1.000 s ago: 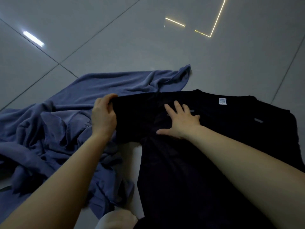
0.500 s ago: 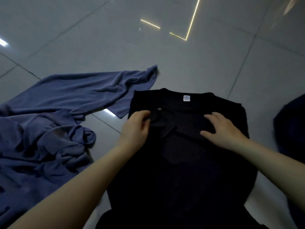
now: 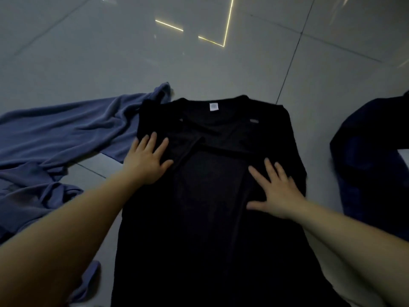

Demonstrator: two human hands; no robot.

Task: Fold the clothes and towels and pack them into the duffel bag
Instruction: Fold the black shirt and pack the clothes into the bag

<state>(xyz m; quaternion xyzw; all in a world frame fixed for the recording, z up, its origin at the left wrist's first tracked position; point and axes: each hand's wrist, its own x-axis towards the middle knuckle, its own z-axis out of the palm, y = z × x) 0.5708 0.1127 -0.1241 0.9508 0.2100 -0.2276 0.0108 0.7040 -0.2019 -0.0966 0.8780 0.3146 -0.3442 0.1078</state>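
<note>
On the grey tiled floor (image 3: 221, 69), both flat hands, left hand (image 3: 145, 160) and right hand (image 3: 276, 191), press the black cotton T-shirt (image 3: 210, 196); smooth toward six o'clock before folding.

Both bare forearms reached forward and slightly inward, the left hand (image 3: 147, 159) a little farther out than the right hand (image 3: 277, 191). Each hand lay palm down with fingers straight and spread, thumbs pointing toward one another. They stayed apart, pressing flat on the dark cloth beneath them.

Both sleeves now folded in, left hand (image 3: 146, 160) and right hand (image 3: 276, 191) flat.
</note>
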